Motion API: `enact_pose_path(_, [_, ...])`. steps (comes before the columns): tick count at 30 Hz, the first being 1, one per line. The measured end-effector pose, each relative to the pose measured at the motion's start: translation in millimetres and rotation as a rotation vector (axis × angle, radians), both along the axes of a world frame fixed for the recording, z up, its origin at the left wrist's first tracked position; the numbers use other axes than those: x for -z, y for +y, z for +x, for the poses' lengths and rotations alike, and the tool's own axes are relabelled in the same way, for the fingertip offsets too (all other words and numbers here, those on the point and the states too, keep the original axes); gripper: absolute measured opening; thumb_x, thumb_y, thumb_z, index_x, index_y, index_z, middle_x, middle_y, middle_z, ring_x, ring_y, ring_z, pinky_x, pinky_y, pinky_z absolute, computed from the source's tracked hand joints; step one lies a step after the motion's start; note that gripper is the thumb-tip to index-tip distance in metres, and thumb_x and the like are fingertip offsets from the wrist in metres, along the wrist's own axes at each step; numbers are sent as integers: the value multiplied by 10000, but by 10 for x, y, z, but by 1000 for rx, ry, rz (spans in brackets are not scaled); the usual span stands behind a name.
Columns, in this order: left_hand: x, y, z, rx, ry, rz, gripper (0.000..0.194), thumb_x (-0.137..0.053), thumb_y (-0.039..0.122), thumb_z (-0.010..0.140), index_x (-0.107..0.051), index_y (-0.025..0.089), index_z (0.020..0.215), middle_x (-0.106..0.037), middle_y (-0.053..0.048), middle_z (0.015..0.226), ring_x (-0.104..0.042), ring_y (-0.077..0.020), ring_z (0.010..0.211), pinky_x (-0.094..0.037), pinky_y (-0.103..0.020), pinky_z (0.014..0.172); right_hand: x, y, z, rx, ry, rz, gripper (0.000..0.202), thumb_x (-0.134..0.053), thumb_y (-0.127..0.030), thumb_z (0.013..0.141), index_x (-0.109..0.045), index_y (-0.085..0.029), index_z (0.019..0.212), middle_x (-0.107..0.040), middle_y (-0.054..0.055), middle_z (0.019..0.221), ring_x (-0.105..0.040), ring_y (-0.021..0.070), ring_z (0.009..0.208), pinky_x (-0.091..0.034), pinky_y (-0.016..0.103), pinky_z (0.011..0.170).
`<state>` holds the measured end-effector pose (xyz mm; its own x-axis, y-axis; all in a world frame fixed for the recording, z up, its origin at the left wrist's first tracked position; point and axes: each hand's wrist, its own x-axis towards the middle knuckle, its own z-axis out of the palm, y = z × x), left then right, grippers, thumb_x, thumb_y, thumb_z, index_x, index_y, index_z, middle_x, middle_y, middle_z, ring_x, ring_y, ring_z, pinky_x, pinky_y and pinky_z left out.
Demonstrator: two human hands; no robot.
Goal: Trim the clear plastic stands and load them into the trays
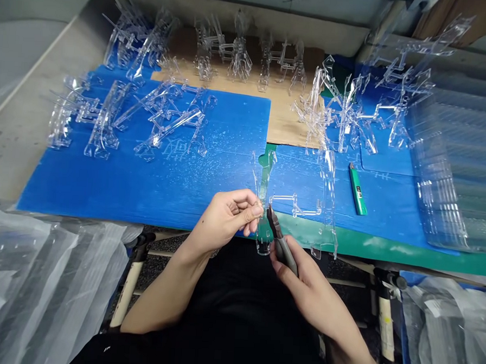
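Observation:
My left hand (235,217) pinches a clear plastic part (263,243) by its middle, just above the table's front edge. A thin clear sprue (294,202) joins this part to a second long clear piece (329,197) on the right. In my right hand (299,269) is a pair of side cutters (279,235) with dark grips. Their jaw tips are beside the sprue where it meets the held part. Whether the jaws touch the plastic I cannot tell.
Blue sheeting (228,148) and brown cardboard (293,122) cover the worktop. Clustered clear mouldings (103,115) lie at left, along the back and at right. A green utility knife (357,190) lies right of my hands. Clear trays (468,161) are stacked at far right.

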<state>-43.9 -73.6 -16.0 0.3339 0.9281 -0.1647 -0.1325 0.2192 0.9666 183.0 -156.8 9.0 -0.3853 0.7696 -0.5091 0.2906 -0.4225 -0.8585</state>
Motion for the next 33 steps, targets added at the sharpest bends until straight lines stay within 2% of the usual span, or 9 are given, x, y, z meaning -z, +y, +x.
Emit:
enact_pose_path(12, [-1, 24, -13, 62, 11, -73, 402, -852, 487, 975, -696, 154, 814, -689, -18, 640, -581, -91, 512, -465, -194, 507, -48, 54, 27, -78, 18, -42, 110, -528, -342, 1123, -588, -252, 1137, -619, 22, 1043, -563, 199, 909, -490, 350, 836])
enact_pose_path(15, [49, 44, -17, 76, -24, -102, 428, -848, 516, 971, -687, 155, 808, -679, -21, 638, -566, -91, 504, -454, -196, 496, -18, 56, 28, -44, 78, -96, 142, -530, -378, 1122, -595, -251, 1124, -600, 18, 992, -533, 177, 816, -492, 327, 757])
enact_pose_path(18, [79, 67, 5, 73, -50, -126, 424, -867, 510, 957, -686, 155, 811, -672, -15, 632, -543, -81, 494, -435, -189, 495, 41, 70, 3, 23, 244, -175, 159, -555, -388, 1104, -585, -236, 1071, -546, -8, 896, -495, 146, 736, -449, 292, 668])
enact_pose_path(22, [20, 128, 69, 83, -20, -143, 443, -897, 524, 918, -680, 157, 797, -681, -15, 627, -533, -80, 487, -434, -197, 504, 167, 127, -54, 121, 428, -257, 183, -609, -391, 1061, -564, -221, 1014, -502, -37, 837, -430, 110, 664, -377, 263, 598])
enact_pose_path(25, [-5, 235, 55, 68, 161, -110, 434, -898, 512, 907, -685, 158, 777, -698, -25, 632, -554, -92, 491, -426, -207, 510, 285, 171, -56, 177, 421, -274, 192, -647, -390, 1005, -550, -224, 1001, -465, -58, 790, -377, 102, 624, -331, 253, 560])
enact_pose_path(29, [55, 466, -145, -23, 588, -31, 409, -856, 481, 922, -688, 173, 711, -692, -39, 594, -566, -134, 479, -401, -249, 509, 376, 134, 75, 223, 431, -288, 258, -673, -445, 990, -541, -226, 1025, -439, -67, 788, -351, 98, 623, -294, 245, 560])
enact_pose_path(31, [17, 596, -244, -122, 824, 92, 352, -878, 428, 900, -693, 187, 721, -666, -20, 566, -564, -152, 488, -391, -265, 537, 391, 68, 178, 219, 438, -303, 293, -702, -468, 989, -557, -217, 1031, -463, -54, 815, -375, 99, 642, -298, 244, 566])
enact_pose_path(33, [-143, 725, -247, -207, 966, 321, 264, -896, 378, 892, -719, 204, 802, -661, -5, 614, -562, -163, 551, -377, -275, 586, 413, -8, 275, 210, 445, -323, 314, -722, -477, 982, -560, -211, 1023, -471, -48, 826, -383, 98, 649, -291, 241, 562])
